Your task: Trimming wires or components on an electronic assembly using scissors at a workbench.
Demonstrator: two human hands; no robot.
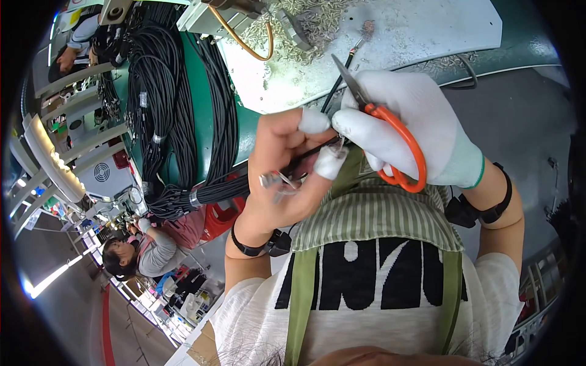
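Observation:
My left hand (274,161) is bare, apart from white coverings on the thumb and a fingertip. Its fingers pinch a thin black cable (303,160) in front of my apron. Blurred silvery pieces (281,182) show by the palm; I cannot make out what they are. In a white glove, my right hand (409,113) grips scissors with orange handles (421,163), blades pointing up and left. The gloved thumb and finger meet the left fingertips at the cable. Behind them, another stretch of black cable (333,91) ends in a stripped tip on the white board.
Large bundles of black cable (160,91) lie on the green table at left. The white board (421,30) carries many small pale scraps (311,24) beside a machine (213,18) with an orange-brown tube. Other people (162,250) work at the left.

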